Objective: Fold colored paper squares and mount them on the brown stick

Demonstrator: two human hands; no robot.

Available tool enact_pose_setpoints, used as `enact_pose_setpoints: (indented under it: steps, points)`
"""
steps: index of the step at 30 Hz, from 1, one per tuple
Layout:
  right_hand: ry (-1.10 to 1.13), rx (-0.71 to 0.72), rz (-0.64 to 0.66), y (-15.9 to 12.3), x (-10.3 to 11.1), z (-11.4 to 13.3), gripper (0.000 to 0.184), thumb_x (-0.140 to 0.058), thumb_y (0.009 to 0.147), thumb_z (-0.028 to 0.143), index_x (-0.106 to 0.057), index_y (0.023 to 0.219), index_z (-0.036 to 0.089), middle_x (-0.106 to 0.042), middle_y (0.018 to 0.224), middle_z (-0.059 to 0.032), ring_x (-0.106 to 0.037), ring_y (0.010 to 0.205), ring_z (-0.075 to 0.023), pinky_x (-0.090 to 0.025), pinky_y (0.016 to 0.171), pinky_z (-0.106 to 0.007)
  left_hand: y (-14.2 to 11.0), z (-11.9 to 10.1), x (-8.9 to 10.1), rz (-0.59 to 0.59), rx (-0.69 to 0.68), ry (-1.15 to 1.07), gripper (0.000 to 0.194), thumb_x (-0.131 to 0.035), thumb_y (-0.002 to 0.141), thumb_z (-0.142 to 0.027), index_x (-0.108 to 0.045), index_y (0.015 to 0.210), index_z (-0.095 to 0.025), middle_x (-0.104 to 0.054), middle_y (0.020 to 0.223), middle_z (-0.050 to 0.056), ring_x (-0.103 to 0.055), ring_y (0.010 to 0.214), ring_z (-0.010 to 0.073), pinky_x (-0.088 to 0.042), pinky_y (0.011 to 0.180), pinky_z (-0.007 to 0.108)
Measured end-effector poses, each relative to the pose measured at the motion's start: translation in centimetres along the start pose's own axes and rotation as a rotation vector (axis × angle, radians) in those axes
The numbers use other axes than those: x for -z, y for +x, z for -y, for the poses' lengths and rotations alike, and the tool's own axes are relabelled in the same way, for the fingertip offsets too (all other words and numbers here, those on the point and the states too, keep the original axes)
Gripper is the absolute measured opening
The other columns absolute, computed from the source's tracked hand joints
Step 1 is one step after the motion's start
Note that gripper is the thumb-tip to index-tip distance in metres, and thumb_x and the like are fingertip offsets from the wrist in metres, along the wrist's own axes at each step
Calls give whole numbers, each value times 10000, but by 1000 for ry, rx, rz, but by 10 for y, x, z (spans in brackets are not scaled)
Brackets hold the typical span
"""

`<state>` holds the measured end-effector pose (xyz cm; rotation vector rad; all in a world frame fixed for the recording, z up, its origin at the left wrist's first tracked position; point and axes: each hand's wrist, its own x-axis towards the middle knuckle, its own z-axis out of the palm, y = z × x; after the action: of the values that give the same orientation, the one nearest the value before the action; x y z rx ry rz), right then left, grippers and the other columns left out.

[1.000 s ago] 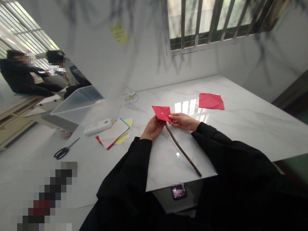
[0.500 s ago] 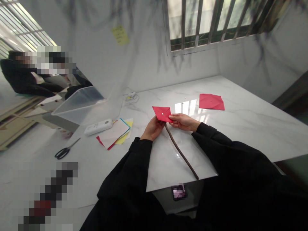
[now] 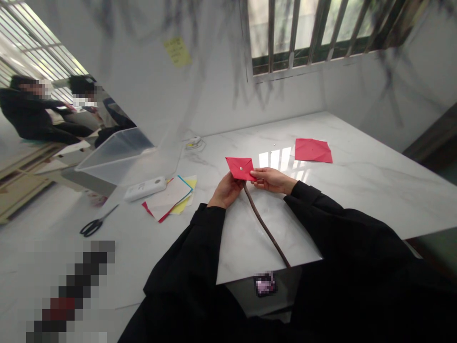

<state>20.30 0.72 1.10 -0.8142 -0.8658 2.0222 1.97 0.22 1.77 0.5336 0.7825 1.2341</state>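
A red paper pinwheel (image 3: 237, 164), its corners folded inward and a small silvery pin head at its centre, is held above the table. Behind its lower edge a thin brown wooden stick (image 3: 262, 216) emerges and slants down to the table's front edge. My left hand (image 3: 227, 189) is closed at the stick's top end, under the paper; some of its fingers are hidden there. With thumb and fingers, my right hand (image 3: 270, 180) pinches the pinwheel's lower right corner. Farther right on the table lies a flat sheet of red paper (image 3: 312, 150) with a small mark near its middle.
Left of my hands lie coloured papers (image 3: 167, 200), a white elongated device (image 3: 145, 188) and black-handled scissors (image 3: 93, 227). A clear plastic bin (image 3: 107, 164) stands behind them. Tiny bits lie near the window's reflection. Two people sit at the far left.
The stick's lower end has swung slightly left. Both hands keep their hold on the pinwheel and stick, almost unmoved.
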Motion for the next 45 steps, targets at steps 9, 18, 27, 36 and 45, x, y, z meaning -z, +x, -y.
enact_pose_setpoints:
  steps: [9, 18, 27, 36, 45]
  points:
    - [-49, 49, -81, 0, 5, 6, 62, -729, 961, 136, -692, 912, 129, -711, 794, -48, -688, 705, -98, -588, 640, -160, 13, -10, 20, -86, -174, 253, 191, -833, 784, -181, -704, 925, -163, -749, 781, 17, -673, 705, 116, -526, 704, 215]
    - [-122, 98, -166, 2, 7, 6, 156, -655, 1000, 120, -667, 847, 144, -699, 783, -38, -704, 679, -99, -576, 608, -156, 28, -12, 41, -203, -462, 785, 250, -857, 716, -272, -775, 931, -175, -795, 919, 99, -739, 930, 252, -550, 930, 374]
    - [-233, 158, -174, 0, 5, 7, 103, -785, 920, 190, -709, 860, 152, -717, 791, -41, -680, 688, -105, -596, 645, -186, 16, -11, 23, -34, -346, 506, 518, -822, 778, -577, -756, 1064, -151, -794, 1055, 124, -745, 1004, 251, -567, 912, 364]
    - [-358, 226, -175, 2, 3, 1, 93, -774, 924, 231, -725, 903, 155, -711, 778, -24, -645, 646, -105, -592, 647, -225, 3, -9, 12, 65, -287, 454, 476, -938, 653, -361, -773, 1026, -118, -810, 1017, 116, -739, 1074, 296, -563, 991, 416]
    - [-597, 373, -236, 11, 9, -7, 168, -739, 919, 279, -698, 1044, 174, -732, 863, -46, -660, 688, -148, -584, 655, -294, 8, -3, 17, 34, -276, 418, 466, -950, 621, -333, -774, 998, -123, -812, 985, 115, -755, 1012, 282, -589, 955, 417]
